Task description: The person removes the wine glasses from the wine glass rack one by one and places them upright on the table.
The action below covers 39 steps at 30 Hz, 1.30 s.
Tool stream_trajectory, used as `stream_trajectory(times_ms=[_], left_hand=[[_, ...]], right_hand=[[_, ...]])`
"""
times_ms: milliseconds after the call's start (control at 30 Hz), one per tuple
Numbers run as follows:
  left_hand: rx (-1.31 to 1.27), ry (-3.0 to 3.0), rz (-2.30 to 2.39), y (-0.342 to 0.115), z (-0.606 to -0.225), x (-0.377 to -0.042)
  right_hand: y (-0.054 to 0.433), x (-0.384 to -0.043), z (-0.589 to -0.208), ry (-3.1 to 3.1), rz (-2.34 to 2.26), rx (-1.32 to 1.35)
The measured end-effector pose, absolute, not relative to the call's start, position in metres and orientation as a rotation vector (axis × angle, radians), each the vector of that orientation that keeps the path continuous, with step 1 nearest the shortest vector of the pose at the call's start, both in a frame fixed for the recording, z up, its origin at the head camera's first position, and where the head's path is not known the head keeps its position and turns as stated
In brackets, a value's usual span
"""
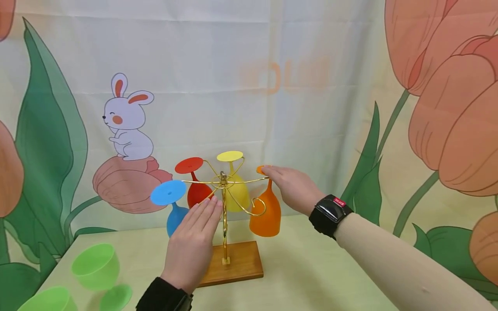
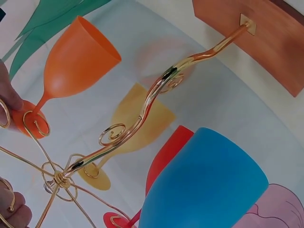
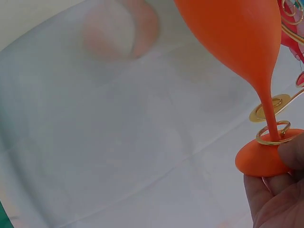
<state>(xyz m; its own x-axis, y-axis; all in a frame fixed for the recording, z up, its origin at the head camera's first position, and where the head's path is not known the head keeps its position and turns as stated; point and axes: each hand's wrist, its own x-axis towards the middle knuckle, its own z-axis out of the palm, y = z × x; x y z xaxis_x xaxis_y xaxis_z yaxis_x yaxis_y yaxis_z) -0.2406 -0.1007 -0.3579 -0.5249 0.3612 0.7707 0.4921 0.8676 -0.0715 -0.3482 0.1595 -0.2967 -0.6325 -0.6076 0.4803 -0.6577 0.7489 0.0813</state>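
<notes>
A gold wire wine glass rack (image 1: 224, 220) stands on a wooden base. My right hand (image 1: 297, 188) pinches the foot of an upside-down orange goblet (image 1: 266, 214), thumb on one side and fingers on the other in the right wrist view. The goblet's stem (image 3: 269, 114) sits inside a curled hook (image 3: 273, 133). My left hand (image 1: 194, 242) holds a front arm of the rack, its fingertips by a gold hook in the left wrist view; its thumb is hidden. Blue (image 1: 177, 218), red (image 1: 197, 192) and yellow (image 1: 238, 194) goblets hang upside down on other arms.
On the table (image 1: 311, 263), a green goblet bowl (image 1: 95, 268) stands at the left, with another green bowl (image 1: 50, 300) cut off by the frame's edge. A green round foot (image 1: 116, 297) shows beside them. A printed curtain (image 1: 202, 86) hangs behind.
</notes>
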Motion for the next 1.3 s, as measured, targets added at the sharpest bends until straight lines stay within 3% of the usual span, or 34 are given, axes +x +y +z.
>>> stream_trajectory(times_ms=[667,1300], left_hand=[[-0.608,-2.187,-0.215,-0.102,-0.358,-0.24],[-0.612,-2.189,-0.227,-0.104,-0.357,-0.236]], right_hand=[[0.116,-0.33,-0.272,-2.531,0.065,1.078],[0.108,-0.361,-0.268,-2.614,0.296,0.85]])
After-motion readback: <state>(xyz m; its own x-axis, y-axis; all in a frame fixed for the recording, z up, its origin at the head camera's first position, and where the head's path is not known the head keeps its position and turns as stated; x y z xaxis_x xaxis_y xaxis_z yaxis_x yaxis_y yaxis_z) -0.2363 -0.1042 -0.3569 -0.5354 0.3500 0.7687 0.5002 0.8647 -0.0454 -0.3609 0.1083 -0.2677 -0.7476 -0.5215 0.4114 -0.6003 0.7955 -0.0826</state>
